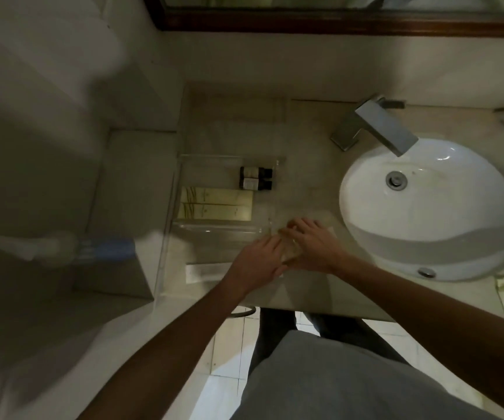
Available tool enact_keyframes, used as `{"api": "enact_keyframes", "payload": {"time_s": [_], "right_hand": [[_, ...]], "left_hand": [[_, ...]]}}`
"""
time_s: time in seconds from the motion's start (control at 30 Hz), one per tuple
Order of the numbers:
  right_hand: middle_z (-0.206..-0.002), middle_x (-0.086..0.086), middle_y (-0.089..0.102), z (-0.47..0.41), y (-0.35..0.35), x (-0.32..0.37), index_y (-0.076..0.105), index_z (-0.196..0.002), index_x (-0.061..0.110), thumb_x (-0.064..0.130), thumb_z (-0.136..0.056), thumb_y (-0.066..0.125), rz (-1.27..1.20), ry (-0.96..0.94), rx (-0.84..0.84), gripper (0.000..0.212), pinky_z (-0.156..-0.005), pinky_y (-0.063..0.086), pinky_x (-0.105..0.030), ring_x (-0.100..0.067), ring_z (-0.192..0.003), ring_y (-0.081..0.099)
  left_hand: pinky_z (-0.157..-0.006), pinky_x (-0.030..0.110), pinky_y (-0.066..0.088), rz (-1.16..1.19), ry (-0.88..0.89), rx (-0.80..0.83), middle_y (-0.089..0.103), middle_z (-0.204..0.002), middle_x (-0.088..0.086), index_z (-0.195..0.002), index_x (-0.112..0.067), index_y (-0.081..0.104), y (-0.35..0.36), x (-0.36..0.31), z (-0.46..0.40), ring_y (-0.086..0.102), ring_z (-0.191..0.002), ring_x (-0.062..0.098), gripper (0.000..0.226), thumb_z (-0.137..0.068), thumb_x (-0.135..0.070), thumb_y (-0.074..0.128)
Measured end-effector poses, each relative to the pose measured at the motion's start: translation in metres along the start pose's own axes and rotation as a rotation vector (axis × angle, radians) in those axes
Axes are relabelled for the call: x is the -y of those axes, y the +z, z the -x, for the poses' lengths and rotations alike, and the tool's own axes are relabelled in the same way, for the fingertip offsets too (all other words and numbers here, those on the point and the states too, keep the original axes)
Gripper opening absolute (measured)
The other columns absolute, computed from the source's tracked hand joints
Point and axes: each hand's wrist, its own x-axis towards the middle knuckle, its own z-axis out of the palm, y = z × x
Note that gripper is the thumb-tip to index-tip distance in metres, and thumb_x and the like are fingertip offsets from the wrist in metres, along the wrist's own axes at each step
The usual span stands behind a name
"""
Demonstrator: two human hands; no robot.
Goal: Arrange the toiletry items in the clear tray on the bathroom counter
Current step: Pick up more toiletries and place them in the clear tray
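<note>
The clear tray [229, 157] lies on the beige counter, left of the sink. Inside it are two small dark bottles [255, 178] lying side by side and two long cream boxes [215, 203] stacked flat below them. My left hand [258, 262] and my right hand [311, 247] meet just in front of the tray's near right corner. Between them is a small pale cream packet [290, 253], mostly hidden by the fingers; both hands are closed on it.
A white round sink [426, 213] with a square chrome faucet [381, 125] fills the counter's right side. A white folded item [202, 272] lies near the front edge. A wood-framed mirror [335, 22] hangs behind. Blurred white and blue objects [63, 247] sit at left.
</note>
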Motion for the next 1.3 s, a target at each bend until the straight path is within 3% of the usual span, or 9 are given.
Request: {"api": "enact_keyframes", "payload": {"time_s": [0.2, 0.3, 0.4, 0.53, 0.63, 0.8, 1.03, 1.2, 1.3], "right_hand": [[-0.129, -0.007, 0.047, -0.009, -0.005, 0.009, 0.052, -0.128, 0.018, 0.067, -0.069, 0.069, 0.115, -0.032, -0.006, 0.078, -0.101, 0.036, -0.041, -0.026, -0.12, 0.044], [-0.12, -0.004, 0.052, -0.004, -0.005, 0.007, 0.054, -0.118, 0.018, 0.072, -0.069, 0.059, 0.134, -0.053, -0.038, 0.073, -0.097, 0.038, -0.041, -0.025, -0.113, 0.047], [-0.11, -0.001, 0.056, 0.001, -0.009, 0.01, 0.056, -0.11, 0.021, 0.075, -0.07, 0.055, 0.122, -0.088, -0.199, 0.067, -0.09, 0.042, -0.04, -0.024, -0.103, 0.052], [-0.11, -0.001, 0.058, -0.03, -0.035, 0.043, 0.058, -0.112, 0.019, 0.066, -0.069, 0.06, 0.063, -0.066, -0.387, 0.064, -0.085, 0.043, -0.037, -0.024, -0.101, 0.054], [-0.113, -0.004, 0.059, -0.084, -0.052, 0.081, 0.059, -0.118, 0.016, 0.065, -0.069, 0.07, -0.029, 0.01, -0.387, 0.07, -0.086, 0.045, -0.038, -0.025, -0.107, 0.053], [-0.134, -0.002, 0.051, -0.126, -0.052, 0.112, 0.043, -0.142, 0.018, 0.065, -0.071, 0.074, -0.251, 0.066, -0.222, 0.091, -0.098, 0.044, -0.038, -0.021, -0.121, 0.047], [-0.136, -0.004, 0.05, -0.101, -0.042, 0.079, 0.048, -0.138, 0.014, 0.053, -0.09, 0.059, -0.158, 0.13, -0.348, 0.062, -0.098, 0.044, -0.035, -0.022, -0.121, 0.047], [-0.13, -0.003, 0.052, -0.093, -0.041, 0.073, 0.051, -0.134, 0.014, 0.044, -0.093, 0.057, -0.148, 0.107, -0.371, 0.052, -0.09, 0.048, -0.035, -0.023, -0.113, 0.051], [-0.129, -0.003, 0.052, -0.093, -0.042, 0.072, 0.052, -0.134, 0.014, 0.041, -0.094, 0.058, -0.172, 0.115, -0.385, 0.05, -0.091, 0.048, -0.035, -0.022, -0.113, 0.05]], "left_hand": [[-0.099, 0.037, 0.045, 0.063, -0.208, 0.063, 0.058, -0.128, 0.019, -0.126, -0.002, 0.057, 0.003, -0.007, -0.003, 0.057, -0.115, 0.031, 0.076, -0.071, -0.049, 0.079], [-0.102, 0.039, 0.041, 0.144, -0.268, 0.043, 0.054, -0.131, 0.017, -0.128, -0.004, 0.052, -0.001, -0.014, -0.003, 0.051, -0.12, 0.031, 0.068, -0.078, -0.045, 0.074], [-0.092, 0.037, 0.046, 0.116, -0.198, -0.064, 0.06, -0.117, 0.012, -0.116, -0.008, 0.057, -0.018, -0.008, 0.001, 0.057, -0.107, 0.027, 0.056, -0.074, -0.039, 0.077], [-0.091, 0.037, 0.043, 0.007, -0.097, -0.155, 0.06, -0.105, 0.008, -0.105, -0.012, 0.056, -0.056, 0.05, 0.006, 0.057, -0.096, 0.025, 0.057, -0.06, -0.031, 0.084], [-0.097, 0.038, 0.037, -0.042, -0.138, -0.097, 0.06, -0.109, 0.008, -0.111, -0.012, 0.056, -0.073, 0.123, 0.006, 0.055, -0.101, 0.028, 0.065, -0.052, -0.024, 0.082], [-0.102, 0.042, 0.037, 0.078, -0.293, 0.032, 0.056, -0.129, 0.006, -0.136, -0.019, 0.049, -0.06, 0.192, 0.018, 0.052, -0.118, 0.029, 0.099, -0.053, -0.072, 0.064], [-0.096, 0.045, 0.042, -0.002, -0.285, 0.061, 0.056, -0.127, 0.009, -0.137, -0.023, 0.046, -0.044, 0.179, 0.015, 0.052, -0.114, 0.032, 0.069, -0.08, -0.061, 0.043], [-0.098, 0.045, 0.044, -0.068, -0.315, 0.083, 0.052, -0.13, 0.011, -0.134, -0.021, 0.05, -0.042, 0.173, 0.018, 0.047, -0.12, 0.032, 0.06, -0.082, -0.047, 0.041], [-0.09, 0.042, 0.048, -0.105, -0.343, 0.077, 0.05, -0.121, 0.01, -0.127, -0.017, 0.049, -0.048, 0.168, 0.022, 0.049, -0.111, 0.029, 0.052, -0.08, -0.04, 0.042]]}}
